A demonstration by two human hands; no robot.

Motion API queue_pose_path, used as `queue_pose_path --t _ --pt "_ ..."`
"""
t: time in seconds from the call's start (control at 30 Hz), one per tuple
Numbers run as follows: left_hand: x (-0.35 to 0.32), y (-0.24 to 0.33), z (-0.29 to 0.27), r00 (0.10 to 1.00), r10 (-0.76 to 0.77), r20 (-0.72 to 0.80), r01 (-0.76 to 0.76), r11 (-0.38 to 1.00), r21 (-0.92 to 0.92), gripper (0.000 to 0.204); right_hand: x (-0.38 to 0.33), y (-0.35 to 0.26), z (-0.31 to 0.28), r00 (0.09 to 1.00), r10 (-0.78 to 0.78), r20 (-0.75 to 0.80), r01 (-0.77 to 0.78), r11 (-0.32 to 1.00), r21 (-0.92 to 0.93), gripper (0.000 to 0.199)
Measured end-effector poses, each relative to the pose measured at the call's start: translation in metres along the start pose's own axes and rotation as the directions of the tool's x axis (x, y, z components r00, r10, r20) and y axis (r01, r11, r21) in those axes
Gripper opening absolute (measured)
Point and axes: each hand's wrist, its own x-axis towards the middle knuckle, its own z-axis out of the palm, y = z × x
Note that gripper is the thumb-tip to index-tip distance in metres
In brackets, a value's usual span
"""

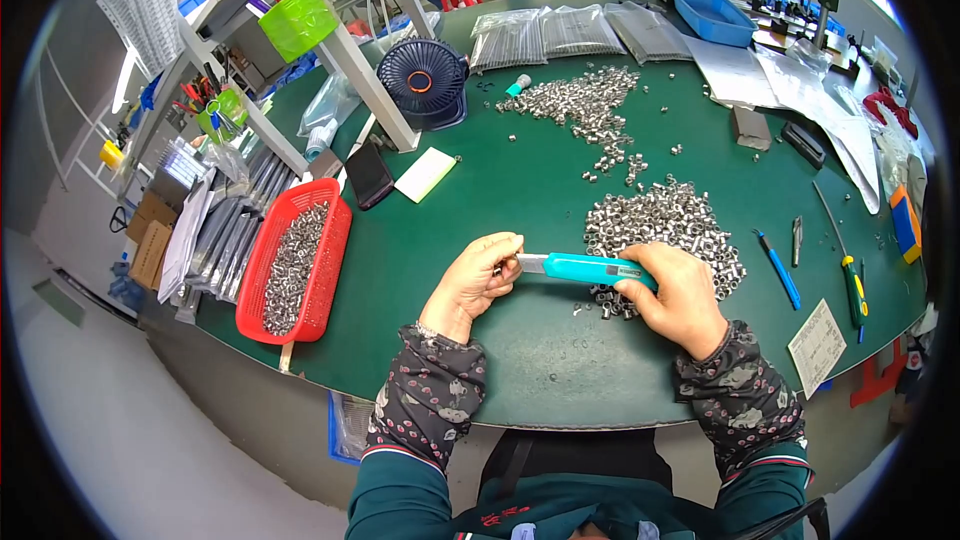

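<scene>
My right hand (682, 292) is wrapped round a teal utility knife (590, 270), held level with its blade pointing left. The blade tip reaches the fingers of my left hand (473, 280), which are pinched together. Between those fingertips a small metal piece shows in part, mostly hidden. Just beyond the knife lies a heap of small metal rings (655, 220), partly covered by my right hand. A looser scatter of the same rings (575, 105) spreads farther back on the green table (440, 230).
Left stands a red basket (330, 265) of metal rings, near a black phone (369, 176), a notepad (427, 174) and a fan (422, 80). Right lie a blue pen-like tool (778, 270), a screwdriver (854, 290) and a paper slip (817, 347). A blue tray (714, 18) stands behind.
</scene>
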Motion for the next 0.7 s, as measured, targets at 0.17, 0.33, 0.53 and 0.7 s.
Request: queue_pose_path --t 0.17,0.33,0.53,0.7 --pt "-0.001 0.0 -0.004 0.997 -0.045 0.055 0.045 0.999 0.004 0.024 0.002 -0.004 -0.005 0.997 -0.077 -0.03 0.075 0.993 -0.086 0.024" --pt "0.0 -0.001 -0.009 0.991 -0.113 0.067 0.114 0.993 -0.007 0.018 0.005 -0.004 -0.007 0.983 -0.177 -0.055 0.164 0.969 -0.186 0.028" --pt "0.001 -0.001 -0.01 0.986 -0.134 0.101 0.135 0.991 -0.003 0.016 0.007 -0.004 -0.012 0.965 -0.255 -0.06 0.229 0.931 -0.285 0.028" --pt "0.001 -0.001 -0.009 0.988 -0.096 0.121 0.099 0.995 -0.019 0.018 0.009 -0.005 -0.012 0.933 -0.351 -0.077 0.299 0.876 -0.378 0.028"
